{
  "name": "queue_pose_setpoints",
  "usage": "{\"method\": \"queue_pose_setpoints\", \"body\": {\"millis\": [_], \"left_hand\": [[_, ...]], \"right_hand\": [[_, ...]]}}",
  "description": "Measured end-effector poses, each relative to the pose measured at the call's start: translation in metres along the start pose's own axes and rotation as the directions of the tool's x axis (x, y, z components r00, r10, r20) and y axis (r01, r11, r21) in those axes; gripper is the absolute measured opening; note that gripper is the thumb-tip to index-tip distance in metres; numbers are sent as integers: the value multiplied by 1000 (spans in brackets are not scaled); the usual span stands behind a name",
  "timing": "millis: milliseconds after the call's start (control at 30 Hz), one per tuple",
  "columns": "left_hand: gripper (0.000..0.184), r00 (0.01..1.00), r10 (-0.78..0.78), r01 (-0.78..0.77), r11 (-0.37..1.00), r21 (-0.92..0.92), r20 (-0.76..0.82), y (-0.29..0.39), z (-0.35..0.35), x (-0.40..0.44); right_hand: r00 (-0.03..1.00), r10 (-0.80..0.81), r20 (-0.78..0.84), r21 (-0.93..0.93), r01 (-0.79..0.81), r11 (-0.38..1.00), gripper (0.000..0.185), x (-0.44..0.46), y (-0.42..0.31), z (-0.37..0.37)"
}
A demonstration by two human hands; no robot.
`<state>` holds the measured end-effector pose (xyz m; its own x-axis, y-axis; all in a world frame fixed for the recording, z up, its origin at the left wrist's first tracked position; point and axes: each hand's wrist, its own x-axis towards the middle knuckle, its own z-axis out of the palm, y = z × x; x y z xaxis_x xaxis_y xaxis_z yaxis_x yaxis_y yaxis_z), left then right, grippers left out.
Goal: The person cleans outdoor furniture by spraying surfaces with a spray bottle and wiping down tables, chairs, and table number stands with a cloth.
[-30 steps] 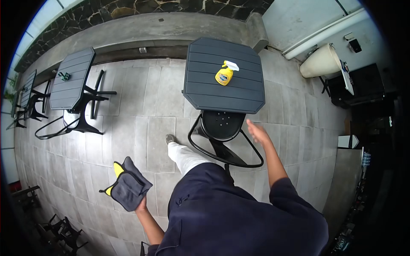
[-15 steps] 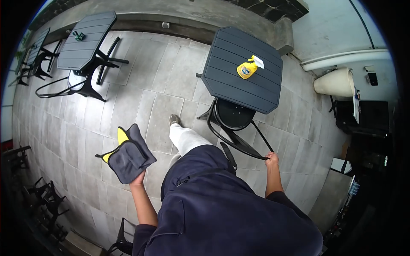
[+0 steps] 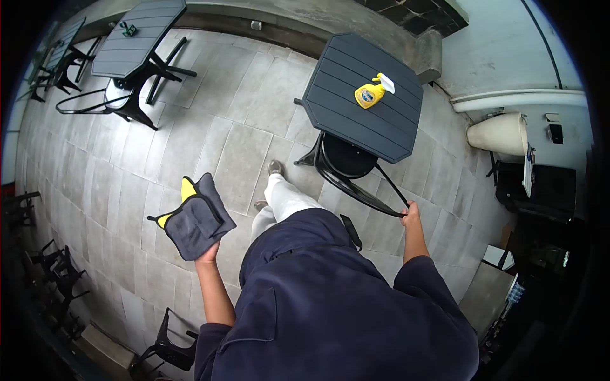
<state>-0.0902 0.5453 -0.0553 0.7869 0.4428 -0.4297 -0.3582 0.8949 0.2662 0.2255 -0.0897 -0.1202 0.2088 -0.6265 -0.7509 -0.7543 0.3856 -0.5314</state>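
My left hand (image 3: 208, 252) is closed on a folded grey cloth (image 3: 194, 222) with yellow showing along its edges and a dark trim. The cloth hangs out over the floor, away from any table. On the right, my right hand (image 3: 412, 214) grips the back rail of a black metal chair (image 3: 348, 157). The seat of that chair is partly under a dark grey slatted table (image 3: 343, 82) with cut corners. A yellow spray bottle (image 3: 368, 95) with a white trigger head stands on this table.
Another grey table (image 3: 130, 51) holds a small green item, with a chair (image 3: 127, 105) beside it. More black chairs (image 3: 60, 267) line the lower left, and one chair (image 3: 171, 343) is behind me. A cream planter (image 3: 499, 134) stands by the right wall.
I have shifted slightly, and my feet have changed position on the tiles. My right hand and the chair appear a little higher in view, with the chair still partly under the table.
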Motion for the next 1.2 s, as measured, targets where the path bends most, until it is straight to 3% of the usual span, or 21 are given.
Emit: {"method": "queue_pose_setpoints", "body": {"millis": [33, 100, 167, 233, 300, 333, 433, 467, 567, 600, 633, 667, 700, 767, 833, 867, 967, 1033, 1100, 1167, 1200], "left_hand": [[60, 932, -36, 48, 999, -25, 362, 1, -10, 4], [60, 947, -14, 22, 999, -23, 322, -2, 0, 8], [60, 893, 45, -131, 978, -162, -447, -9, 54, 7], [57, 893, 57, -151, 972, -178, -446, -13, 68, 14], [59, 879, 5, -109, 975, -191, -476, -15, 80, 21], [59, 952, -39, 31, 999, 30, 304, -9, 8, 31], [58, 991, 3, -11, 998, 64, 134, -3, 1, 43], [58, 906, -64, -74, 950, -305, -418, -2, 50, 43], [57, 909, -46, -98, 942, -321, -413, 8, 105, 50], [58, 1000, -11, 11, 1000, -9, 0, 16, 89, 53], [58, 971, -29, -43, 956, -292, -236, 22, 121, 55], [57, 972, 89, -110, 990, -89, -217, 31, 96, 58], [57, 966, 176, -155, 981, 119, -188, 42, 71, 57], [58, 926, 186, -196, 981, 2, -328, 54, 97, 54], [62, 944, 330, -271, 764, 586, 6, 56, 99, 53], [66, 936, 348, -350, 919, 179, 46, 65, 58, 52], [66, 892, 414, -452, 803, 389, 181, 64, 64, 54], [66, 877, 434, -460, 882, 101, 208, 57, 78, 66], [66, 691, 428, -608, 780, -149, -582, 54, 134, 82], [66, 729, 438, -624, 741, -248, -526, 57, 94, 84], [64, 782, 570, -578, 815, 51, -252, 59, 67, 86]], "right_hand": [[1000, -1, 1, 22, 1, 1000, 20, -10, -2, -1], [974, -208, -89, -652, 101, 752, 67, -43, -2, 2], [891, -359, -277, -851, -54, 523, 84, -71, -5, 31], [586, -793, 164, -958, 287, 15, 83, -116, -12, 52], [595, -608, 526, -679, 724, 121, 90, -45, -29, 91], [623, -559, 547, -568, 767, 300, 96, -59, -39, 116], [624, -529, 575, -365, 774, 517, 104, -109, -67, 196], [615, -558, 557, -300, 776, 555, 106, -117, -80, 215], [643, -525, 558, -217, 724, 655, 109, -129, -103, 283], [602, -553, 576, -110, 727, 678, 108, -94, -105, 314], [431, -626, 650, 86, 777, 624, 93, -87, -108, 332], [371, -686, 626, 144, 810, 569, 69, -61, -107, 352], [449, -659, 604, 185, 725, 664, 58, -44, -105, 364], [503, -668, 549, 2, 798, 603, 53, -36, -104, 371], [423, -764, 487, 102, 841, 531, 60, -62, -95, 379], [418, -752, 509, 33, 864, 502, 64, -83, -96, 381], [440, -703, 559, -90, 875, 476, 81, -117, -88, 403], [372, -623, 688, -138, 910, 391, 87, -128, -81, 432], [292, -568, 769, 74, 843, 533, 94, -121, -49, 473], [137, -399, 907, 91, 860, 503, 58, -199, -41, 498], [118, -361, 925, 55, 899, 435, 45, -226, -28, 517]]}}
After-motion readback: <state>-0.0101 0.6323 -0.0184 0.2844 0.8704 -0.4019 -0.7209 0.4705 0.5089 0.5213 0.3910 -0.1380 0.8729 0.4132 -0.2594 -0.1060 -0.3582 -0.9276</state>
